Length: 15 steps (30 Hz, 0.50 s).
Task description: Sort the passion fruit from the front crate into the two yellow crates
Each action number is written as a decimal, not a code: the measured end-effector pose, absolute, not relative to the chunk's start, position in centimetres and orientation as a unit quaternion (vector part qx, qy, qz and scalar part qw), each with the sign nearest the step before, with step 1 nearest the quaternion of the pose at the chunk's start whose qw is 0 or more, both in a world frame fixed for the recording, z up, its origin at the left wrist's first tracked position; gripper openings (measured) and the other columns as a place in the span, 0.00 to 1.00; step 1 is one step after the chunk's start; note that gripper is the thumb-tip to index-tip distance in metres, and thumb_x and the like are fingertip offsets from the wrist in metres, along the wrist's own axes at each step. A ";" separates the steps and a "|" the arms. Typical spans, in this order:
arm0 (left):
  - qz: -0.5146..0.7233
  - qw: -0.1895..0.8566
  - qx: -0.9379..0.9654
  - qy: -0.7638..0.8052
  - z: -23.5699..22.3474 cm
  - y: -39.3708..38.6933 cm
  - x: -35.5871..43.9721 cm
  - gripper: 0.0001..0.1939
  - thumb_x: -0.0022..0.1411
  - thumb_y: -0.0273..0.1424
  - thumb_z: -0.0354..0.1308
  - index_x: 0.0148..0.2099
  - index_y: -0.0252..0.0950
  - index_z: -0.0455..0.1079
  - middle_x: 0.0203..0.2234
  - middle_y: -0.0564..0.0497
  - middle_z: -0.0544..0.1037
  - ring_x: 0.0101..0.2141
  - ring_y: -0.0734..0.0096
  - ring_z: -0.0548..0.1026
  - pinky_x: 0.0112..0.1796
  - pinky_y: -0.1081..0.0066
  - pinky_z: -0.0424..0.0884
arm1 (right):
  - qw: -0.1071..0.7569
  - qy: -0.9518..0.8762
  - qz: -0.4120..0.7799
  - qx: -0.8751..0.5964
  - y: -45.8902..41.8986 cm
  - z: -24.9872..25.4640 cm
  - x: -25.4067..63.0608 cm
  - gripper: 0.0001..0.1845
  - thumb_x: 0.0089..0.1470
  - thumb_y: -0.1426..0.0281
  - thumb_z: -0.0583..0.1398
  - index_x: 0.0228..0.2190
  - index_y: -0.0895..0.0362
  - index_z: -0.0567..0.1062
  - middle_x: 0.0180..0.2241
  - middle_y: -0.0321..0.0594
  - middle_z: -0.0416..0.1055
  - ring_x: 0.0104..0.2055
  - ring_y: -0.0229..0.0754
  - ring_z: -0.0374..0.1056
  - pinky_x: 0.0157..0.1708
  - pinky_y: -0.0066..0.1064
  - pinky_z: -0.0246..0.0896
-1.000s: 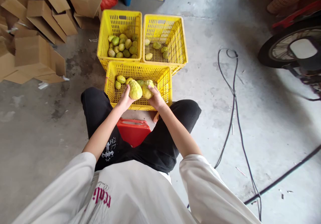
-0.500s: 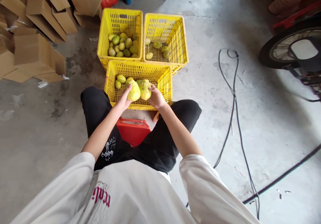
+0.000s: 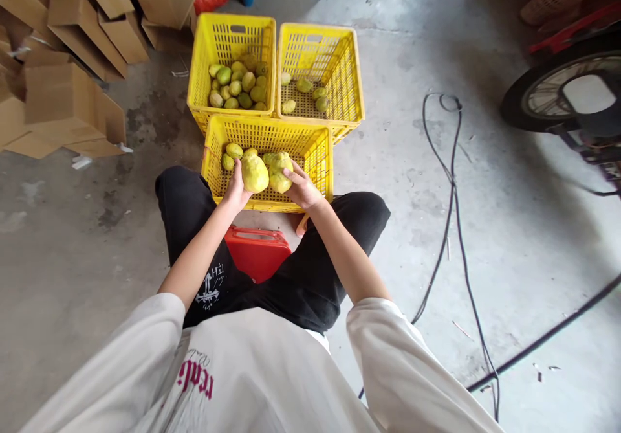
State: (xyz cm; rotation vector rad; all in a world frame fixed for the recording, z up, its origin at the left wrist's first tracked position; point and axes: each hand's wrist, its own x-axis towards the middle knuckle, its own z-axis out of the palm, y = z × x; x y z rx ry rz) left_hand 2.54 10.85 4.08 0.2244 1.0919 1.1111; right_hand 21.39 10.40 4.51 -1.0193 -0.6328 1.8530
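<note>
My left hand (image 3: 237,189) grips a large yellow-green fruit (image 3: 254,173) over the near yellow crate (image 3: 317,161). My right hand (image 3: 301,189) holds a second yellow-green fruit (image 3: 280,174) right beside it, the two fruits touching. A few more fruits (image 3: 233,153) lie in this crate behind my hands. Beyond it, the far left crate (image 3: 231,35) holds several green and yellow fruits, and the far right crate (image 3: 339,64) holds a few.
I sit on a red stool (image 3: 257,252) with my knees either side of the near crate. Cardboard boxes (image 3: 63,90) are piled at the left. A black cable (image 3: 453,187) runs over the concrete floor at the right, near a wheel (image 3: 557,90).
Both hands have turned the fruits they hold and shifted slightly left over the near crate. The crates have not moved.
</note>
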 end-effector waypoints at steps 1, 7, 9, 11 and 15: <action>0.501 0.709 0.100 0.487 4.2 10.8 2.6 0.32 0.84 0.50 0.54 0.79 0.39 0.67 0.68 0.38 0.82 0.79 0.44 0.67 0.71 0.46 0.77 | 0.454 -0.255 0.749 -0.409 10.4 4.4 21.4 0.26 0.55 0.64 0.73 0.56 0.43 0.81 0.57 0.38 0.85 0.69 0.56 0.77 0.63 0.50 0.83; 0.502 0.739 0.115 0.435 6.2 10.5 3.3 0.25 0.85 0.40 0.53 0.76 0.39 0.72 0.70 0.38 0.81 0.82 0.48 0.64 0.76 0.47 0.71 | 0.477 -0.235 0.735 -0.422 10.6 4.0 21.6 0.29 0.56 0.63 0.74 0.58 0.40 0.79 0.59 0.36 0.83 0.69 0.55 0.77 0.62 0.51 0.84; 0.501 0.743 0.132 0.423 6.8 10.3 3.4 0.24 0.84 0.36 0.53 0.75 0.41 0.72 0.69 0.40 0.81 0.81 0.48 0.65 0.78 0.46 0.68 | 0.477 -0.237 0.729 -0.429 10.7 3.9 21.7 0.30 0.57 0.63 0.74 0.60 0.40 0.79 0.60 0.36 0.83 0.69 0.55 0.77 0.62 0.52 0.84; 0.495 0.743 0.152 0.424 7.2 10.1 3.4 0.24 0.83 0.30 0.54 0.75 0.42 0.72 0.68 0.41 0.82 0.80 0.47 0.67 0.79 0.45 0.67 | 0.476 -0.249 0.728 -0.427 10.7 3.5 21.8 0.30 0.57 0.62 0.74 0.60 0.41 0.79 0.60 0.36 0.83 0.70 0.56 0.77 0.62 0.52 0.84; 0.463 0.730 0.168 0.474 7.3 9.9 3.1 0.27 0.76 0.22 0.64 0.72 0.44 0.72 0.69 0.45 0.81 0.78 0.45 0.70 0.78 0.44 0.70 | 0.465 -0.288 0.725 -0.417 10.5 2.5 22.1 0.29 0.55 0.58 0.75 0.57 0.41 0.78 0.61 0.36 0.82 0.71 0.56 0.75 0.65 0.53 0.82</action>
